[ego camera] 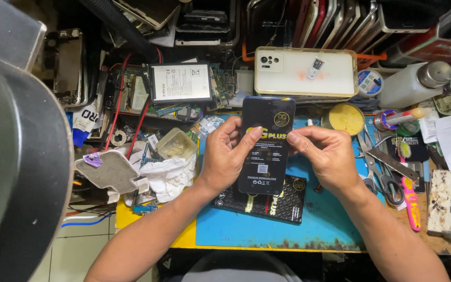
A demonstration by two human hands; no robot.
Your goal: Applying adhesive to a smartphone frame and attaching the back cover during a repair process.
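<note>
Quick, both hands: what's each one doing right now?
Left hand: closed on the flat black rectangular package, thumb across its front.
Right hand: closed on the same package's right edge.

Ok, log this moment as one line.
left hand: grips black packet | right hand: pinches packet's edge | packet: above blue mat | white phone: behind

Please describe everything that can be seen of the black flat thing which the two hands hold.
The black flat package is a slim, glossy rectangle with rounded corners, as long as a phone. Its face carries gold and white print and a small square code. It is held upright, above the blue mat. The left hand grips its left edge, thumb across the face; the right hand pinches its right edge near the top. Its lower end overlaps a black dotted packet lying on the mat.
</note>
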